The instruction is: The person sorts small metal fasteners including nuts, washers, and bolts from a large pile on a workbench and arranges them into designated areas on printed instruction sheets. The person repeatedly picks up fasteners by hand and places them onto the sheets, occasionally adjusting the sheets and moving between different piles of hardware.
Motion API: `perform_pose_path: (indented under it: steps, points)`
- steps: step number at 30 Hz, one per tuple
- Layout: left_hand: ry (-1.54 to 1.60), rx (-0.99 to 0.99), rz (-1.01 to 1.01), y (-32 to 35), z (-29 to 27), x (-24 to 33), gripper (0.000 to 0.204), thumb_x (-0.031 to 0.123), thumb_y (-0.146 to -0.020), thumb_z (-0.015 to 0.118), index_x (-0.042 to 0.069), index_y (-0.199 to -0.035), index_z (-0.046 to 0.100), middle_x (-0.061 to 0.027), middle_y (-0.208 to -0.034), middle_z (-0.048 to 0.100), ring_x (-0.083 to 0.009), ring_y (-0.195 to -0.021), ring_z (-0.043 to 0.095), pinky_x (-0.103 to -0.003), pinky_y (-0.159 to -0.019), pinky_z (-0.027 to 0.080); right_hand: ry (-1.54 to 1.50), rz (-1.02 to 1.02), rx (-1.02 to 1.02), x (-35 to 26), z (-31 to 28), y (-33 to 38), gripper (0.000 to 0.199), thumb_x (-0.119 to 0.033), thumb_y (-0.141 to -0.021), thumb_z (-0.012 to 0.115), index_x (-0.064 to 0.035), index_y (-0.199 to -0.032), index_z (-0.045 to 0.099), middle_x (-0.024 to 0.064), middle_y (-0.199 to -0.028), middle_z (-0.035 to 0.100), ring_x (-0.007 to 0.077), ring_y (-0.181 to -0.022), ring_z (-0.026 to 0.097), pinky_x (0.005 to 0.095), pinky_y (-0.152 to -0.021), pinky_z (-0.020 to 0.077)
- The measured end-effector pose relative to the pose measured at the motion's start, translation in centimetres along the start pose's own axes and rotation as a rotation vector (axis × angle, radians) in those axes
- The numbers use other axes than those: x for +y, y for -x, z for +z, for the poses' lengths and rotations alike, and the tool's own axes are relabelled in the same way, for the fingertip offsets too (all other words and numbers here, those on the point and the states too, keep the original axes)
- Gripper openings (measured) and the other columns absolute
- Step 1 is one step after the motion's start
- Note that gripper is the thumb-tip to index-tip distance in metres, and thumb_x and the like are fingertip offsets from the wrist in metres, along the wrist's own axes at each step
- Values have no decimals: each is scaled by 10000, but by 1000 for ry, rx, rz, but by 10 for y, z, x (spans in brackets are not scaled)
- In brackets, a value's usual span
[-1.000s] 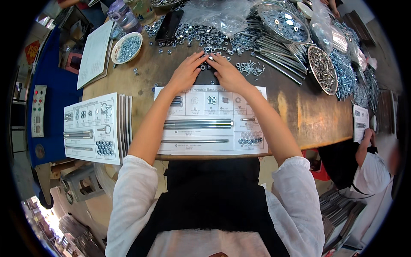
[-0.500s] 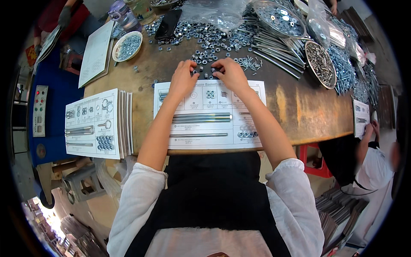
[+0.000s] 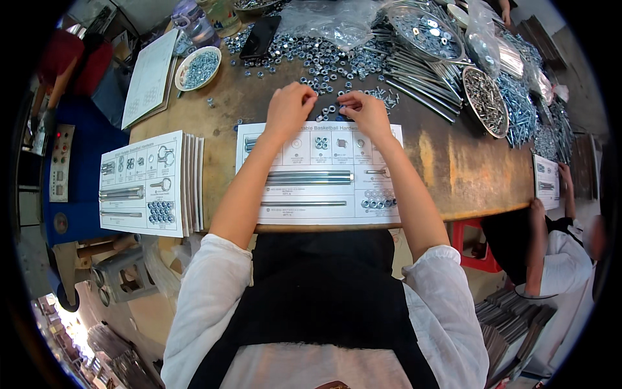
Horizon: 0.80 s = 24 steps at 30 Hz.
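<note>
At the far edge of the printed parts sheet (image 3: 317, 170), both hands sit side by side on the wooden surface (image 3: 453, 168), w/ a small cluster of loose nuts (image 3: 330, 111) between them. Left hand (image 3: 289, 109) is curled, fingers bent down onto the nuts just past the sheet's top edge; can't tell if it actually has one pinched. Right hand (image 3: 364, 111) same posture, fingertips tucked in at the nuts, touching the cluster; grip also not readable from this angle. Hands are near each other but not touching.

Sheet lies flat in front of the person, partly filled: long threaded rods (image 3: 310, 177) laid across its middle, a thinner rod below, a group of nuts (image 3: 379, 201) at lower right, a few small pcs in the top-row boxes.

Left of it, a stack of identical sheets (image 3: 146, 185), top one already loaded w/ rods and nuts. Beyond the hands, a wide scatter of nuts (image 3: 317, 61) across the surface, a clear plastic bag (image 3: 330, 19), a black phone (image 3: 261, 37), and a small white bowl of hardware (image 3: 198, 68). To the right: bundle of long rods (image 3: 414, 78), a metal dish of screws (image 3: 484, 100), another round tray of nuts (image 3: 429, 32).

At far right, another person in a white top (image 3: 564, 253) has a hand on a sheet (image 3: 545, 181) at the surface's edge.
</note>
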<state>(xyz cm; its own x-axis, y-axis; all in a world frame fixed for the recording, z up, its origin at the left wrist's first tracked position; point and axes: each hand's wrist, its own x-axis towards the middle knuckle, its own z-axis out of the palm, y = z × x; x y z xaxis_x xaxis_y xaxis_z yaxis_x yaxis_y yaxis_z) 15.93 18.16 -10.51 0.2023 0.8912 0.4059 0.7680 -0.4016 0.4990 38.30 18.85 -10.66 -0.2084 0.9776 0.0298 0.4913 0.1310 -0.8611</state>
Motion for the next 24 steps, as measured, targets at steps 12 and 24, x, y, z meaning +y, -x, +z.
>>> perform_pose_path:
  steps: [12, 24]
  points:
    - [18, -104, -236, 3, -10, 30, 209, 298, -866, 736, 90, -850, 728, -61, -817, 645, -249, -758, 648, -390, -684, 498, 252, -167, 51, -28, 11, 3, 212, -126, -797, 750, -97, -1002, 704, 40, -860, 717, 241, -801, 684, 377, -734, 536]
    - [-66, -113, -130, 30, -9, 20, 155, 232, -861, 730, 82, -893, 704, -67, -862, 660, -261, -835, 661, -388, -726, 516, 257, -35, 119, 22, -24, 6, 199, -44, -872, 667, -64, -1060, 729, 111, -903, 714, 221, -764, 693, 344, -723, 540]
